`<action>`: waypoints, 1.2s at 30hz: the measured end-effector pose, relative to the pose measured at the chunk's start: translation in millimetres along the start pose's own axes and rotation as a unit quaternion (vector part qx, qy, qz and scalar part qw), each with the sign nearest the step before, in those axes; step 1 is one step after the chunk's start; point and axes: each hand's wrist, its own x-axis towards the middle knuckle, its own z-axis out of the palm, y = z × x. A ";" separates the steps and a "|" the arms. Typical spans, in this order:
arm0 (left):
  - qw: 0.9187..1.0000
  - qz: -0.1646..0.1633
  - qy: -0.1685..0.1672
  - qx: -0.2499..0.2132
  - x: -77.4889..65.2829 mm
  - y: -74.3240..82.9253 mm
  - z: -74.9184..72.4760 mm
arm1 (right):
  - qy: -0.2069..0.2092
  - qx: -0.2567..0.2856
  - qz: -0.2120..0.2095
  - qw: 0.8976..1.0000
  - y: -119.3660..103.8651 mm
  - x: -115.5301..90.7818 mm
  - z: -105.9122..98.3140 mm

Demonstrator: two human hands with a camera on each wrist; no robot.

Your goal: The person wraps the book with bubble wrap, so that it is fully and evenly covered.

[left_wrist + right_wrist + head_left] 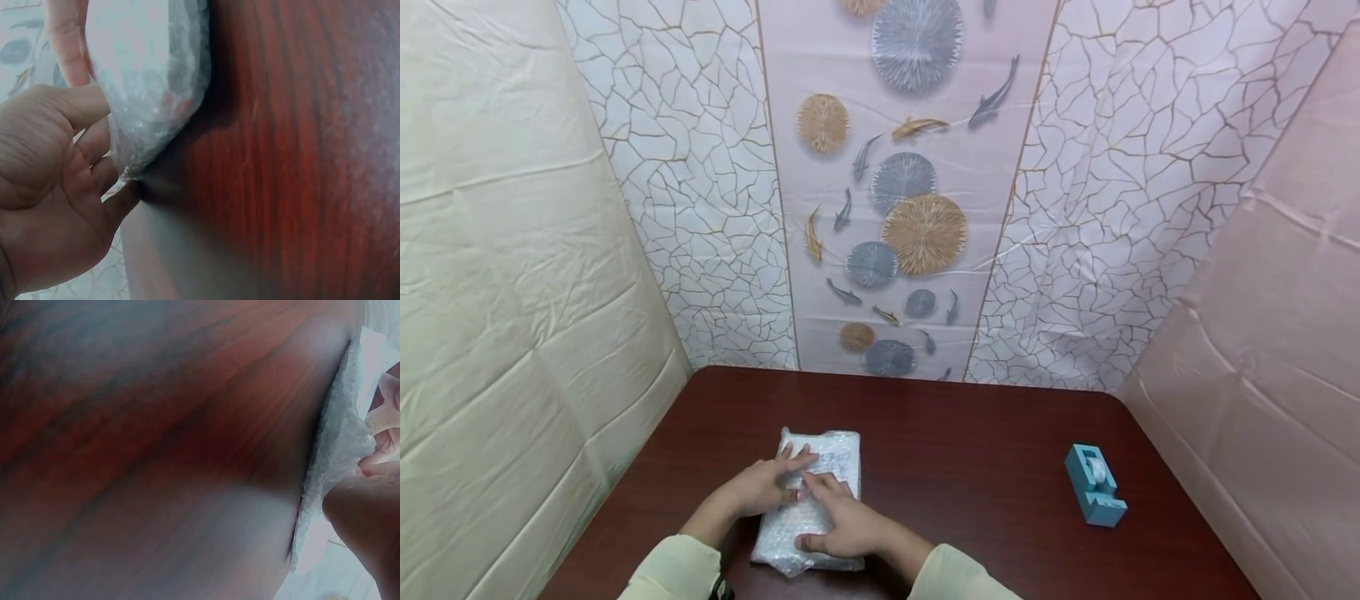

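A flat, rectangular package in clear bubble wrap lies on the table, with white and some bluish print showing through. My left hand rests on its left side, fingers reaching over the top. In the left wrist view, the fingers of the left hand lie along the wrapped edge, some tips low near the tabletop. From the right, my right hand lies across the middle of the package, thumb apart from the fingers. The fingertips of both hands come close together on the wrap. In the right wrist view, the bubble wrap bulges up beside the fingers.
A blue tape dispenser with a roll of clear tape stands on the right of the dark red-brown wooden table. Cloth hangings surround the table at the left, back and right, the back one patterned with fish and round shapes.
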 end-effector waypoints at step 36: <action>0.996 -0.030 -0.057 -0.059 11.5 -30.5 7.0 | 0.001 -0.008 -0.012 1.000 4.5 4.0 1.2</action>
